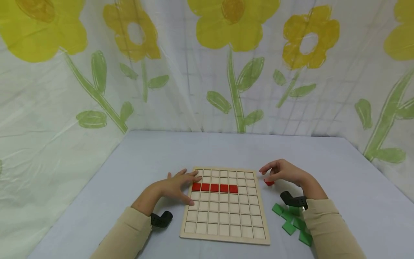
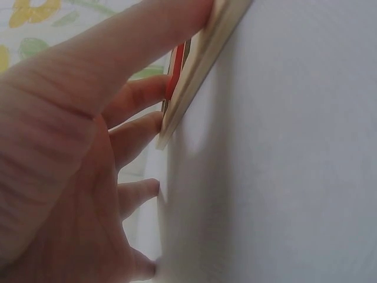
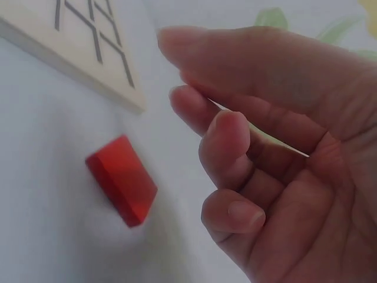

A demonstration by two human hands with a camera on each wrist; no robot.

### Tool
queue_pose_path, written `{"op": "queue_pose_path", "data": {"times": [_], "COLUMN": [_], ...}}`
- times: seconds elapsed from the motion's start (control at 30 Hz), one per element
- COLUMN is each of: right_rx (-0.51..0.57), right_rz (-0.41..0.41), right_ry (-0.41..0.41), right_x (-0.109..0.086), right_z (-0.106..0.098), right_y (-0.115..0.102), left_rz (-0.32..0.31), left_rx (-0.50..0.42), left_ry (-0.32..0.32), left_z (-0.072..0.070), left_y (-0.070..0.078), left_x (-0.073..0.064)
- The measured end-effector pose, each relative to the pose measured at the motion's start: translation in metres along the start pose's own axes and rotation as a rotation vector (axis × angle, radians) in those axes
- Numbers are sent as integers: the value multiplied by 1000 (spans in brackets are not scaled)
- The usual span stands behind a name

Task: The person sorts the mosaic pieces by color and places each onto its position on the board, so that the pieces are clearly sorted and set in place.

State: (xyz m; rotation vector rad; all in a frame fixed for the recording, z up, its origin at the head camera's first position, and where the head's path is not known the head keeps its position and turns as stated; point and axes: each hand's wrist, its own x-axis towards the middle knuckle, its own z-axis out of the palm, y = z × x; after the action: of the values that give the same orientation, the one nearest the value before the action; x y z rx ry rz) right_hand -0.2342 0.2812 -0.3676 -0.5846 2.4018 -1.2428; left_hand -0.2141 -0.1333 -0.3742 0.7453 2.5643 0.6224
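Note:
A wooden grid board point(image 1: 223, 240) lies flat, with several red square tiles point(image 1: 214, 187) side by side in its third row from the far edge, starting at the left column. My left hand point(image 1: 174, 185) rests spread on the board's left border, thumb and fingertips on either side of that red row. Off the right side of the board, my right hand point(image 1: 288, 172) hovers just over a single red tile point(image 3: 122, 180) on the table. Its fingers are loosely bent, and a gap shows between them and this tile in the right wrist view.
Several green tiles point(image 1: 289, 227) lie scattered right of the board, some partly under the right forearm. Black wrist cameras point(image 1: 161, 219) are strapped to both wrists. A curtain point(image 1: 181, 90) with painted yellow flowers hangs behind the pale table point(image 1: 155, 147).

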Motion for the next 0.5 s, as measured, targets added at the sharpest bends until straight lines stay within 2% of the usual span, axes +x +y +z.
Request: {"op": "queue_pose_path", "data": {"times": [0.2, 0.5], "right_rx": [-18, 40], "right_rz": [44, 62], "right_ry": [52, 41], "right_x": [-4, -5], "right_z": [-5, -6], "right_y": [7, 15], "left_rz": [6, -3], "left_rx": [0, -7], "left_ry": [-1, 9], "left_z": [0, -1], "left_y": [1, 1], "left_x": [1, 1]}}
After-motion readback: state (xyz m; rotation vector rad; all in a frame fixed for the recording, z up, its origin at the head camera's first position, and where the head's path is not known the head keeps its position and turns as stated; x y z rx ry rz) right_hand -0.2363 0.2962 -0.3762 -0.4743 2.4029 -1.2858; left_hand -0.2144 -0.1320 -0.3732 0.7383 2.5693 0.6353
